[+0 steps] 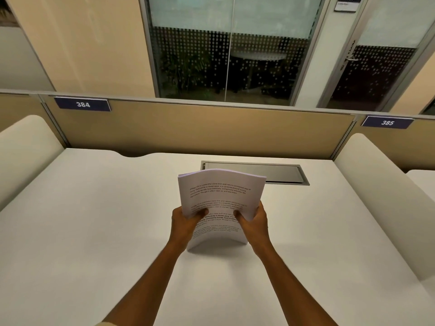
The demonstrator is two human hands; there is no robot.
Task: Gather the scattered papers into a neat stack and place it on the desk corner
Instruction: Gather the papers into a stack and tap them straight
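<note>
Over the middle of the table (94,220), two bare forearms reach forward from the near edge. The left hand (184,223) and the right hand (255,222) each grip one side of a stack of papers (219,191), thumbs pressed on the printed top sheet. The stack stands upright, bowed, its lower edge resting on the table. Beyond it, a metal flap (282,172) sits flush near the far edge. Behind that rises a tan partition (188,128) bearing a sign (82,104) reading 384.
</note>
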